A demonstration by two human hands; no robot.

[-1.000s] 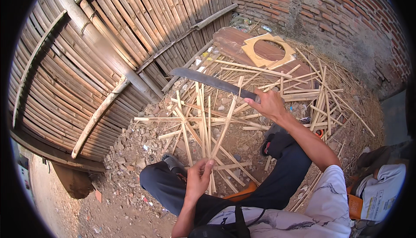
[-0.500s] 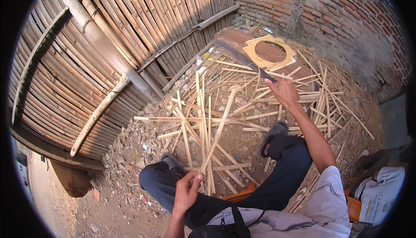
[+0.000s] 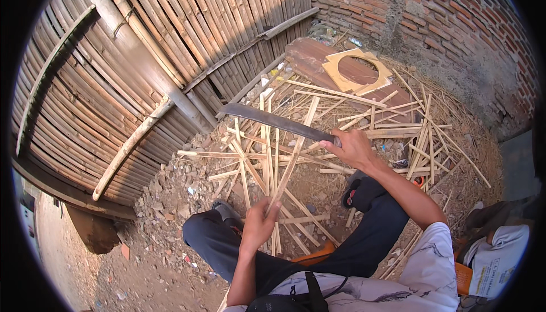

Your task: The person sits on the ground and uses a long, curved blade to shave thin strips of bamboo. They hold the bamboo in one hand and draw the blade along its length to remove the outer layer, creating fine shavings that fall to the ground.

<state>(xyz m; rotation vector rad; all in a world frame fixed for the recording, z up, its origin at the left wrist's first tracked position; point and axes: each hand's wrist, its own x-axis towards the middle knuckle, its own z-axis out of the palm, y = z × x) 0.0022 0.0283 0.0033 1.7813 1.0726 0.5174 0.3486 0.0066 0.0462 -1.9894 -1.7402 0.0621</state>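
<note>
Out came the machete (image 3: 273, 120) mid-frame, crossing over the strip (image 3: 292, 158), contact hard to tell! The right hand (image 3: 355, 148), right of centre, had its fingers clamped on the machete; the left hand (image 3: 260, 221), lower centre, pinched the strip's near end. Shaving, it seemed; the next stroke called for a steady strip and shallow blade.

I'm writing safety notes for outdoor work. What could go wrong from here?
The right hand holds a long knife whose blade crosses the strip in the left hand in this view: a slip might bring the edge toward that bare hand. The legs are nearby, so a miss could catch one. Loose sticks lie between the shoes and might shift underfoot.
</note>
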